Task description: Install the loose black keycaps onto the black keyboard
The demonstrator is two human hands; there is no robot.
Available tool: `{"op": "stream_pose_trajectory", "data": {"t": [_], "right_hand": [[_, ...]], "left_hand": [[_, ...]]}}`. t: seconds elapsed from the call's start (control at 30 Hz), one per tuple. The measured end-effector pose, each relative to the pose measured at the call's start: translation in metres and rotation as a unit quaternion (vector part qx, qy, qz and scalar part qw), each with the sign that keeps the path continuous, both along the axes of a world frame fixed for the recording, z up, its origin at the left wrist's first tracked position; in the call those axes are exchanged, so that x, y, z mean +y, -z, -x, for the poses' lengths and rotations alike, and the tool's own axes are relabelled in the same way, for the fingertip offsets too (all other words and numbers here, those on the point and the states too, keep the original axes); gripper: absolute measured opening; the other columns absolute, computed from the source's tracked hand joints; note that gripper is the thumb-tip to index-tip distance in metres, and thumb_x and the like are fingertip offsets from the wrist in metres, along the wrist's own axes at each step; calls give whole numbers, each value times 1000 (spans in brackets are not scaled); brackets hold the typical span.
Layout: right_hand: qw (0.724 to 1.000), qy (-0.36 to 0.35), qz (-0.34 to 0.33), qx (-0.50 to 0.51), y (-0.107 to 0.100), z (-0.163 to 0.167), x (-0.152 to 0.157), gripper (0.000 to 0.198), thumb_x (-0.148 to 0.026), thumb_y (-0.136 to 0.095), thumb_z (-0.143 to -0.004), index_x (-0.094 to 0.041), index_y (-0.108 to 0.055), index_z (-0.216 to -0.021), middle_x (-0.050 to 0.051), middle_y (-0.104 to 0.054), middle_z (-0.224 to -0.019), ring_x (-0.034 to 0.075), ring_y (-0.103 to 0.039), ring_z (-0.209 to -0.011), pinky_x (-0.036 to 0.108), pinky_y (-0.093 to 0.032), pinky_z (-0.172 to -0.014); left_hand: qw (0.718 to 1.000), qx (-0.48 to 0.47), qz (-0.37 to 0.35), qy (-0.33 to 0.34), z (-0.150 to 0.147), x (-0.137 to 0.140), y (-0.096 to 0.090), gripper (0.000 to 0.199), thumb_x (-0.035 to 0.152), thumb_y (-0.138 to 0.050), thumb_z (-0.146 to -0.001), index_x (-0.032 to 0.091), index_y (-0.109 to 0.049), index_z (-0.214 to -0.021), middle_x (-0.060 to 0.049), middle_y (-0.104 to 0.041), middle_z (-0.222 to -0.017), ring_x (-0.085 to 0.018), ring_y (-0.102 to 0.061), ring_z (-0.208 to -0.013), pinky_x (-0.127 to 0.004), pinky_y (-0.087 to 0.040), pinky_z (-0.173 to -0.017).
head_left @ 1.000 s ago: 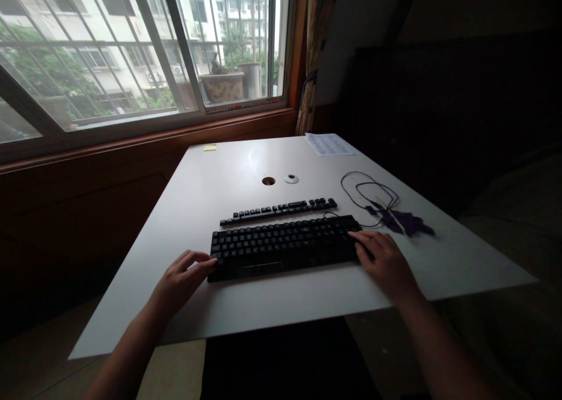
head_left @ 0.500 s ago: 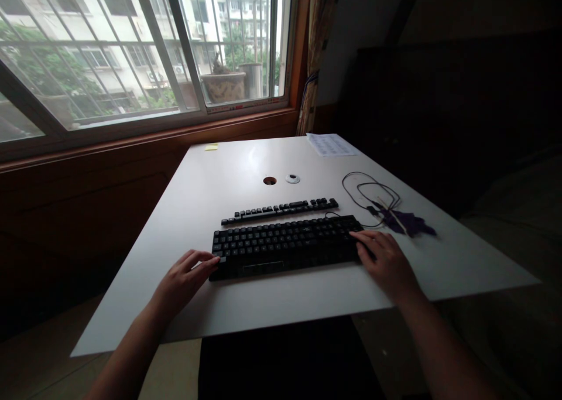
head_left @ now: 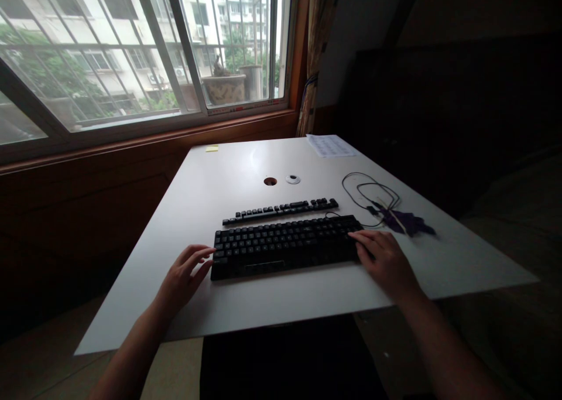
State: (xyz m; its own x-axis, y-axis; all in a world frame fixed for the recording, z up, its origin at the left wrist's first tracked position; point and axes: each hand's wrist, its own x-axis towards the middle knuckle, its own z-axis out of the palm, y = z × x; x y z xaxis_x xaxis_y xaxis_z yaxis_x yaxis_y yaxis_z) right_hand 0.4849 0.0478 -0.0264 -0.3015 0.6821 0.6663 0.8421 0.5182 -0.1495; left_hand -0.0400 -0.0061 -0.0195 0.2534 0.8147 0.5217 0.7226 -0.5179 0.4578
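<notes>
A black keyboard (head_left: 267, 245) lies on the white table with several keys in place in its upper rows. Its lowest row is mostly bare dark plate, apart from a key (head_left: 220, 261) at the left corner. My left hand (head_left: 184, 277) is at the keyboard's left edge, fingertips near that key, thumb and fingers apart with nothing between them. At the other end, my right hand (head_left: 384, 259) holds the right edge, fingertips on the number-pad side. Behind the keyboard lies a row of loose keycaps (head_left: 281, 210).
A coiled black cable (head_left: 373, 190) and a purple cloth (head_left: 408, 222) with a thin stick lie at the right. Farther back on the table (head_left: 228, 168) are a round hole (head_left: 270, 181), a white cover (head_left: 293, 180), papers (head_left: 331, 146) and a yellow note (head_left: 212, 148).
My left hand has shifted slightly off the corner key, its thumb and index finger spreading apart and the fingertips moving up the left edge. My right hand stays in place.
</notes>
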Motion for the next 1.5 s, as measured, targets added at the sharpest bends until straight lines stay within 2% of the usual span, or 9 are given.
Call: {"op": "stream_pose_trajectory", "data": {"t": [0.07, 0.13, 0.27, 0.37, 0.5, 0.63, 0.83, 1.03, 1.5], "right_hand": [[1000, -17, 2, 12, -5, 13, -1, 35, -20, -58, -98, -28, -70, -130, 8, -71, -116, 28, -63, -108, 51, -54, -99], [999, -45, 10, 26, -13, 35, -1, 35, -19, -57, -99, -29, -70, -130, 8, -70, -118, 28, -63, -110, 50, -53, -101], [989, -125, 52, 59, -36, 106, 6, 38, -21, -55, -101, -31, -65, -137, 9, -67, -126, 29, -61, -120, 52, -51, -108], [976, -184, 90, 70, -49, 165, 20, 41, -27, -56, -102, -28, -59, -143, 10, -63, -136, 29, -58, -128, 52, -48, -113], [956, -244, 158, 34, -50, 233, 43, 56, -38, -64, -99, -25, -51, -152, 14, -57, -148, 32, -50, -139, 54, -41, -119], [934, -270, 231, -30, -41, 274, 56, 70, -51, -69, -95, -25, -46, -156, 16, -58, -148, 33, -53, -136, 53, -42, -116], [934, -254, 242, -70, -31, 284, 53, 79, -63, -69, -92, -23, -46, -156, 15, -64, -139, 33, -58, -124, 52, -42, -110], [935, -257, 233, -72, -29, 282, 49, 88, -75, -68, -86, -24, -49, -154, 14, -65, -137, 33, -57, -125, 50, -41, -111], [936, -247, 237, -77, -29, 285, 48, 86, -72, -74, -84, -24, -53, -151, 13, -64, -136, 33, -54, -124, 52, -43, -111]], "left_hand": [[997, -54, 39, -26, -1, 2, 0, 28, 32, -59, -103, 27, -64, -130, -8, -64, -122, -17, -72, -93, -30, -65, -73], [991, -99, 75, -48, -2, 5, 3, 32, 38, -58, -103, 25, -62, -132, -10, -64, -125, -20, -72, -100, -34, -65, -79], [975, -154, 136, -80, -6, 9, 14, 42, 44, -58, -102, 22, -57, -137, -15, -68, -129, -24, -73, -107, -41, -64, -87], [973, -156, 144, -91, -9, 7, 19, 44, 46, -59, -101, 22, -57, -138, -16, -69, -131, -25, -72, -112, -44, -62, -92], [975, -136, 139, -104, -13, 4, 17, 45, 45, -62, -99, 23, -58, -138, -15, -70, -132, -26, -71, -114, -45, -59, -94], [979, -104, 125, -121, -16, 3, 12, 41, 41, -62, -99, 25, -61, -136, -13, -72, -127, -27, -68, -113, -47, -57, -96], [981, -89, 116, -129, -18, 1, 10, 40, 38, -65, -97, 27, -62, -135, -10, -73, -125, -27, -66, -112, -45, -55, -95], [978, -91, 133, -134, -19, 1, 7, 42, 41, -66, -95, 26, -63, -134, -9, -73, -125, -27, -65, -113, -45, -54, -97], [978, -98, 149, -111, -17, 1, 6, 48, 43, -67, -94, 26, -61, -139, -10, -73, -126, -27, -67, -112, -44, -55, -97]]}}
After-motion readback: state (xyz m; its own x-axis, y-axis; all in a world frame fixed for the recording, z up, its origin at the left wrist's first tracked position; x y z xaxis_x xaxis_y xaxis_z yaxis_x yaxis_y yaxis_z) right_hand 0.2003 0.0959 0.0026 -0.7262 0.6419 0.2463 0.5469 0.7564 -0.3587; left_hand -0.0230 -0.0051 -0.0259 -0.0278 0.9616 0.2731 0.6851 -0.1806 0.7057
